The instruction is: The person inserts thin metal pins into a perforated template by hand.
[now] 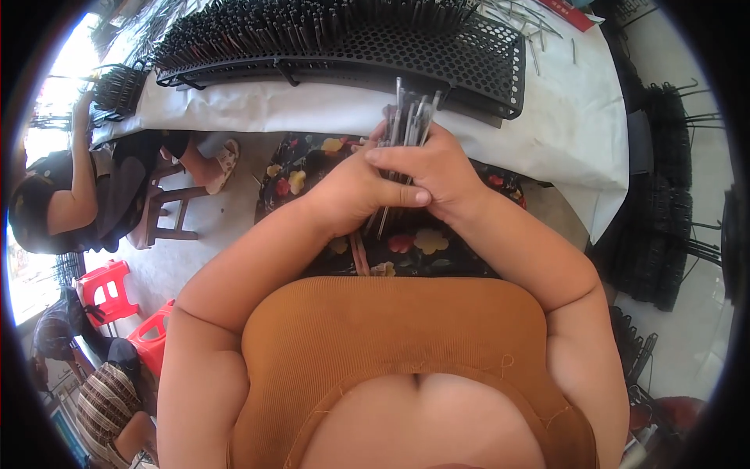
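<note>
Beside the white-covered surface [566, 148], a two-handed hold

The left grip [351, 189] and right grip [449, 166] clasp a bundle of thin rods [408, 121] between them, above dark flowered cloth [430, 242], near a black perforated tray [480, 66].

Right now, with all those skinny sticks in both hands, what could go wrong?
The bundle of thin rods has uneven ends, so some might slip out between the left hand and right hand. Its upper ends appear near the black perforated rack, so they could perhaps bump it.
</note>
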`<state>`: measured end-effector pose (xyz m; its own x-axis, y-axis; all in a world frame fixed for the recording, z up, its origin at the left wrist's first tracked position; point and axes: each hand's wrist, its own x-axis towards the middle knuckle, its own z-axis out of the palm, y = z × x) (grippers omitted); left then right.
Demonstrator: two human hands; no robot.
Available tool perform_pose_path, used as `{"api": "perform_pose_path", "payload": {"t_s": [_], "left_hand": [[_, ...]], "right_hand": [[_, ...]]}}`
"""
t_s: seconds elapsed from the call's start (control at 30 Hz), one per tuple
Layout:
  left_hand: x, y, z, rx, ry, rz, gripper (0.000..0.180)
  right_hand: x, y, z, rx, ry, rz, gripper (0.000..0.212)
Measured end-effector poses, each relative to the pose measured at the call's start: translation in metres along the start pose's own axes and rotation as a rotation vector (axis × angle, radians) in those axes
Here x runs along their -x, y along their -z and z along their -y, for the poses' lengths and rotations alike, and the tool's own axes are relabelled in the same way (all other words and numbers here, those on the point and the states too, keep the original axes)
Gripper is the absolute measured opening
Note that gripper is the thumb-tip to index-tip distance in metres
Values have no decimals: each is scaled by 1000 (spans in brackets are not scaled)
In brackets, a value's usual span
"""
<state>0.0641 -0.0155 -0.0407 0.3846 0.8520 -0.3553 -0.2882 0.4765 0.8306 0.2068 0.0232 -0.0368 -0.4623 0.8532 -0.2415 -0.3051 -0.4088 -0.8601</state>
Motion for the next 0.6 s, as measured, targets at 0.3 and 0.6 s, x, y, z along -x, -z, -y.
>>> {"api": "perform_pose_path", "payload": {"t_s": [0.3,0.6], "left_hand": [[-5,3,-1,39,109,75,36],[-9,24,13,471,201,454,54]], "right_hand": [[-16,10,19,-7,-95,133,25],[-21,8,32,-335,-170,87,29]]}}
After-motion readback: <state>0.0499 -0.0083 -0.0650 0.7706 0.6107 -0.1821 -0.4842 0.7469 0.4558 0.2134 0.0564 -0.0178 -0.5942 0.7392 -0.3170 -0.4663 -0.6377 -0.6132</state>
